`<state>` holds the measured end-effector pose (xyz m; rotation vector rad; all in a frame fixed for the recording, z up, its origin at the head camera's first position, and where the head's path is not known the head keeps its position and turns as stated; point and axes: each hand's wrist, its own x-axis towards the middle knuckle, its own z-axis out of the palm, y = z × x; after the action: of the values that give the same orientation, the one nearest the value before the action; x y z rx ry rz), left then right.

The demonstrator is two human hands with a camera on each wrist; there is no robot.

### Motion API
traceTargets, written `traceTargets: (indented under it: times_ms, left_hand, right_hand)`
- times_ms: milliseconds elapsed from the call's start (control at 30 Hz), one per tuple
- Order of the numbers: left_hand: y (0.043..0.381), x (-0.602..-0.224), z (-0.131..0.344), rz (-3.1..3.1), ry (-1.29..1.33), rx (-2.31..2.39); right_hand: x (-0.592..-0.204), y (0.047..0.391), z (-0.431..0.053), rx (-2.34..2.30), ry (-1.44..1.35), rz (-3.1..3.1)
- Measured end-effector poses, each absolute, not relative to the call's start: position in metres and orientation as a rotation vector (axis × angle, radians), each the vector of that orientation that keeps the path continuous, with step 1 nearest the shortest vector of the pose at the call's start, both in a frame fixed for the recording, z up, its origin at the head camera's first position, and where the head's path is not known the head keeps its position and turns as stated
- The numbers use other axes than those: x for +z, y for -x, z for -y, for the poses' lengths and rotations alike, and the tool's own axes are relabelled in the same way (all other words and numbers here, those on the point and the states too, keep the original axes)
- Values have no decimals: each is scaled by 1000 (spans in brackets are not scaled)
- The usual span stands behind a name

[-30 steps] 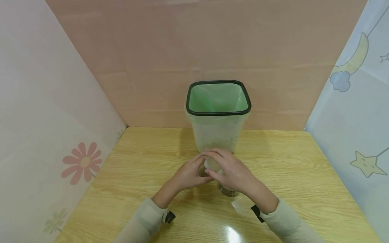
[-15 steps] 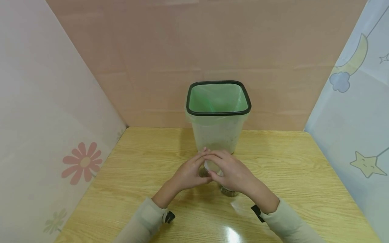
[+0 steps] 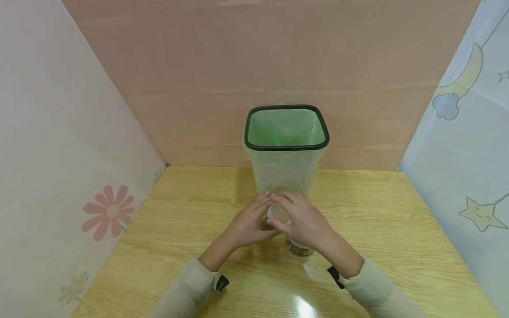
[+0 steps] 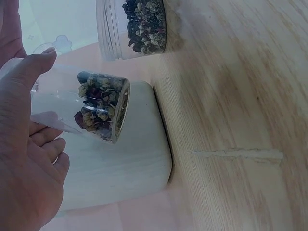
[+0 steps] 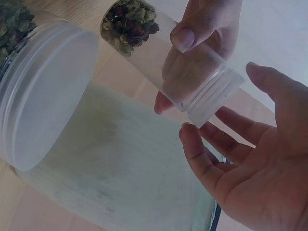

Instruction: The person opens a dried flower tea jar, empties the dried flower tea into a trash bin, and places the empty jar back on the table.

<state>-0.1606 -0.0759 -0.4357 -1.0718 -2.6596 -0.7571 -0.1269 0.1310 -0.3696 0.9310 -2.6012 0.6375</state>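
Observation:
My left hand (image 3: 248,225) grips a clear jar (image 4: 98,103) round its side. Dried flower buds (image 5: 130,24) lie in the jar's bottom part. Over its top, my right hand (image 3: 308,221) curls round the pale, ridged lid (image 3: 279,213). In the right wrist view the right fingertips reach the lid's edge, while the thumb stands slightly off it. The fingertips of both hands come together at the far side of the jar, as the head view shows.
A second jar (image 3: 299,251) of dried buds with a whitish lid (image 5: 53,96) stands on the wooden table (image 3: 377,229), partly behind the right hand. Beyond the hands is a pale bin (image 3: 284,172) with a black rim and green lining. Printed walls enclose the table.
The right thumb slides a little along the lid's near edge and back, and the right fingers spread slightly. The left hand and its jar hold their place.

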Motion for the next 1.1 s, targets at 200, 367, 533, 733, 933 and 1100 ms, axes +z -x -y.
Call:
traceTargets:
  times_ms: [200,367,533,733,933,1100]
  left_hand:
    - [160,-435,74,2685,1060,-723]
    - [160,-434,74,2719,1053,-748]
    - [159,-433,74,2732,1048,-747]
    - [160,-434,74,2719,1053,-718]
    - [160,-435,74,2692,1056,-726]
    - [159,-435,72,2701,1050,-717]
  right_hand:
    - [-370,126,-131,596,-966,2636]
    - [-372,128,-133,621,-1125,2578]
    - [-374,129,-135,643,-1190,2539]
    - [-373,129,-134,675,-1029,2604]
    - [-373,129,-133,670,-964,2645]
    - [-375,129,-133,645,-967,2644]
